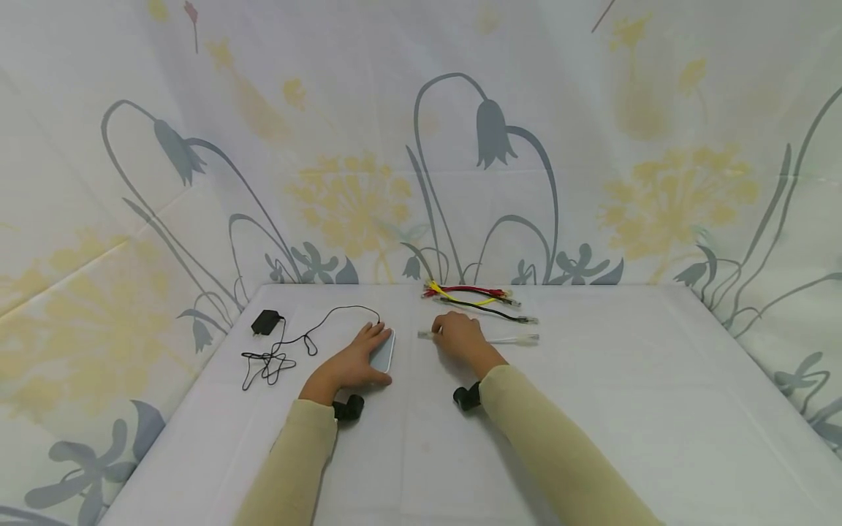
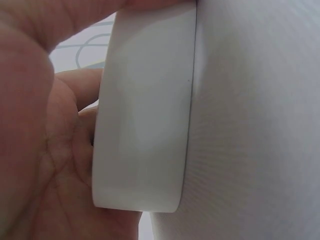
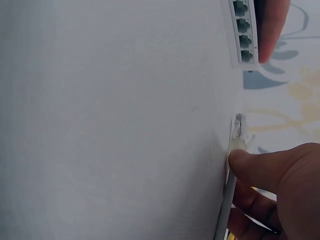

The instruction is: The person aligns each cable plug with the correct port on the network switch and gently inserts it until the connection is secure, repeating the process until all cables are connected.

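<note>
A small white network switch (image 1: 383, 356) lies on the white table, held at its two ends between the thumb and fingers of my left hand (image 1: 351, 363). Its smooth side (image 2: 145, 110) fills the middle of the left wrist view. A row of ports (image 3: 243, 32) faces right, as the right wrist view shows. To the right, my right hand (image 1: 458, 340) pinches a white network cable (image 1: 509, 339) just behind its clear plug (image 3: 238, 127). That plug points toward the switch, with a gap between them. The rest of the cable stretches rightward over the table.
A black power adapter (image 1: 266, 322) sits at the back left, its thin tangled cord (image 1: 268, 358) running to the switch's far end. Several short red, yellow and black network cables (image 1: 470, 292) lie at the back edge. A flower-patterned cloth (image 1: 395, 146) hangs behind the table.
</note>
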### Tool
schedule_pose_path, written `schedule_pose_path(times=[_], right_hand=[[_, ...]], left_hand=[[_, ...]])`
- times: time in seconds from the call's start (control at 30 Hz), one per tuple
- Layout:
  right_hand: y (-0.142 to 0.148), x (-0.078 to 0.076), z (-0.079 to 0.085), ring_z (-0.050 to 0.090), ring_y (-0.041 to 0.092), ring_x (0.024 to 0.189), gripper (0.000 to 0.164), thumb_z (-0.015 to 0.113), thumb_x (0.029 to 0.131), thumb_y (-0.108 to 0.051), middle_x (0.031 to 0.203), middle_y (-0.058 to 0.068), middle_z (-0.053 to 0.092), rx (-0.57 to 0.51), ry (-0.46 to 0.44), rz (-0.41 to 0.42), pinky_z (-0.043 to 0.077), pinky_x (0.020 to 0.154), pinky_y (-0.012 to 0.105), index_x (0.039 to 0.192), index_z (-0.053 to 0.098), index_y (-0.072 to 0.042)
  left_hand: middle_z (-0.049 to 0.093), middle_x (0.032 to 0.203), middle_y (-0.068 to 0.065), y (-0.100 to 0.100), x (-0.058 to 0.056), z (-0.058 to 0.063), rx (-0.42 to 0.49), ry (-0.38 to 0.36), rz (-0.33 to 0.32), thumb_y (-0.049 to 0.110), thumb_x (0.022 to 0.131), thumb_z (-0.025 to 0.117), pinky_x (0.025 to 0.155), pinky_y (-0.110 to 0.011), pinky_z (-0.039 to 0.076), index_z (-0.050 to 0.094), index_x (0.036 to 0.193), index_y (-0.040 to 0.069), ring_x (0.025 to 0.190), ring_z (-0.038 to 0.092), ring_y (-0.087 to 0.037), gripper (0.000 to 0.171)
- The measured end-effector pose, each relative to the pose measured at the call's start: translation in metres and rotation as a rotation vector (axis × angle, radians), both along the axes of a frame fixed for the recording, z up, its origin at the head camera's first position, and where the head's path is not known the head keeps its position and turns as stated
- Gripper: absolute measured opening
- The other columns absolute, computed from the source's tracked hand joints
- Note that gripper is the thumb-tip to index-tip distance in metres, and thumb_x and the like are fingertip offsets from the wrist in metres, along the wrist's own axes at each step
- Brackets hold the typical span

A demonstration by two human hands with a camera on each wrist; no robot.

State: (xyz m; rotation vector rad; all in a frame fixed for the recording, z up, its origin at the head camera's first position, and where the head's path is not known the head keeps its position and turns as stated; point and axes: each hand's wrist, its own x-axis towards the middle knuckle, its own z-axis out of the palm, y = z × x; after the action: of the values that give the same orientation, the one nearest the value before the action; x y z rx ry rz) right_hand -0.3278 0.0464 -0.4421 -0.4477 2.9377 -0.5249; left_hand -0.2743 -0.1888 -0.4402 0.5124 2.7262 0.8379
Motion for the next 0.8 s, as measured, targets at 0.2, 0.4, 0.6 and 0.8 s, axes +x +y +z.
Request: schedule_pose_path(times=[0.2, 0.4, 0.6, 0.8], right_hand=[[0.001, 0.004, 0.000, 0.058, 0.020, 0.091, 0.016, 0.060, 0.093, -0.019, 0.098, 0.003, 0.065, -0.081, -0.030, -0.005, 0.044, 0.088, 0.046, 0.106, 0.068, -0.014], [0.005, 0.010, -0.003, 0.059, 0.019, 0.090, 0.016, 0.060, 0.093, -0.019, 0.099, 0.003, 0.067, -0.218, -0.023, -0.010, 0.047, 0.087, 0.041, 0.106, 0.066, -0.013], [0.009, 0.013, -0.008, 0.062, 0.022, 0.098, 0.018, 0.060, 0.094, -0.023, 0.108, 0.005, 0.068, -0.374, -0.041, -0.024, 0.049, 0.088, 0.040, 0.110, 0.064, -0.016], [0.011, 0.014, -0.012, 0.061, 0.016, 0.089, 0.016, 0.062, 0.093, -0.025, 0.100, 0.002, 0.069, -0.469, -0.059, -0.027, 0.049, 0.079, 0.035, 0.107, 0.064, -0.019]], left_hand=[[0.013, 0.164, -0.009, 0.001, 0.000, 0.000, 0.003, -0.003, 0.003, 0.025, 0.074, 0.081, 0.118, -0.055, 0.018, 0.027, 0.154, 0.013, 0.152, -0.001, -0.031, 0.097], [0.014, 0.164, -0.009, 0.000, 0.000, -0.002, 0.011, 0.005, -0.004, 0.025, 0.075, 0.080, 0.118, -0.054, 0.019, 0.027, 0.154, 0.012, 0.152, -0.001, -0.032, 0.096], [0.014, 0.163, -0.011, -0.002, 0.000, -0.003, 0.028, 0.007, -0.008, 0.025, 0.074, 0.080, 0.118, -0.056, 0.018, 0.027, 0.154, 0.011, 0.152, -0.001, -0.033, 0.097], [0.014, 0.164, -0.008, 0.000, 0.001, -0.002, 0.018, 0.001, 0.003, 0.027, 0.074, 0.080, 0.118, -0.055, 0.018, 0.027, 0.154, 0.013, 0.152, -0.001, -0.031, 0.097]])
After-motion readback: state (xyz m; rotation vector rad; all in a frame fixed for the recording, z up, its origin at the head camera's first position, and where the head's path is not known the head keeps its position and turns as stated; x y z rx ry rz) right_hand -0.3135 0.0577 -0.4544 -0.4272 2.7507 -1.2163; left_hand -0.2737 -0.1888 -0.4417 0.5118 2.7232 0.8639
